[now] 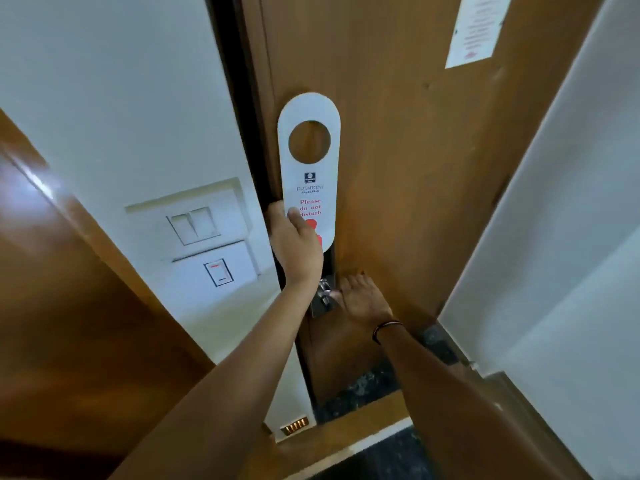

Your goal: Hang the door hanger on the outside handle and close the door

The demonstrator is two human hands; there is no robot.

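My left hand (293, 245) grips the lower end of a white door hanger (309, 171) with a round hole and red "Please do not disturb" print, held upright against the edge of the brown wooden door (415, 150). Below it, my right hand (362, 299) is wrapped around the metal door handle (325, 295), which is mostly hidden by the hand. The door stands in its dark frame (242, 98); whether it is fully closed I cannot tell.
A white wall (121, 98) on the left carries a switch plate (194, 225) and a card slot (218, 271). A wooden panel (69, 306) juts in at the lower left. A paper notice (476, 27) is stuck high on the door. Another white wall (554, 237) stands on the right.
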